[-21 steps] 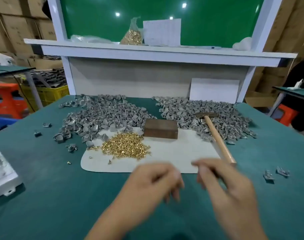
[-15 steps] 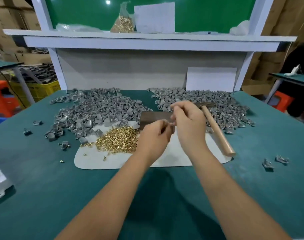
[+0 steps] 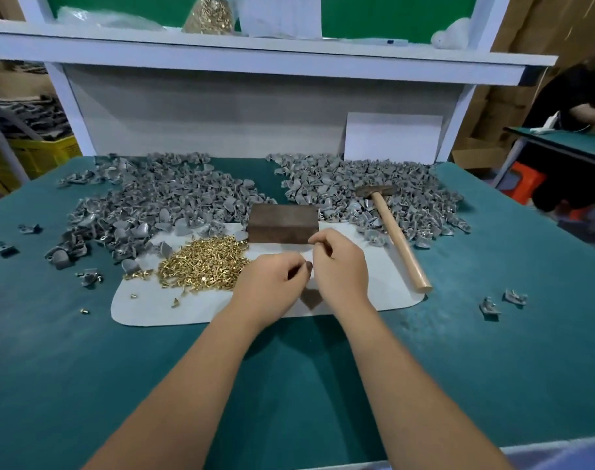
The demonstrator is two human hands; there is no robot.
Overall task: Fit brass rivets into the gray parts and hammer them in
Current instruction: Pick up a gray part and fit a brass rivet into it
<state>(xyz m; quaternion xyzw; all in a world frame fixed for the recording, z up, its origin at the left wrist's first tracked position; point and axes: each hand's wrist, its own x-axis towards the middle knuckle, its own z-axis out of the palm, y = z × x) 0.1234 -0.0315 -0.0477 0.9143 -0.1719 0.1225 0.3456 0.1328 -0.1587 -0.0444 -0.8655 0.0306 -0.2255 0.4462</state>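
Observation:
My left hand [image 3: 272, 286] and right hand [image 3: 340, 266] hover side by side over the white mat [image 3: 384, 283], knuckles up and fingers curled inward. What their fingertips hold, if anything, is hidden. A heap of brass rivets [image 3: 204, 264] lies on the mat just left of my left hand. Two big piles of gray parts spread behind, the left pile [image 3: 153, 201] and the right pile [image 3: 374, 184]. A dark brown block [image 3: 282, 218] stands just beyond my right hand. The wooden-handled hammer [image 3: 396, 235] lies to the right, its head on the right pile.
The green tabletop [image 3: 289, 385] carries stray gray parts at the left [image 3: 7, 249] and right [image 3: 489, 308], and loose rivets [image 3: 84, 311]. A white shelf [image 3: 255, 59] with a bag of rivets [image 3: 209, 15] rises behind. Another person [image 3: 574, 137] works at the far right.
Both hands went forward from near me to the block, then drew back a little toward me and now sit low over the mat. Hammer, block and piles stayed put.

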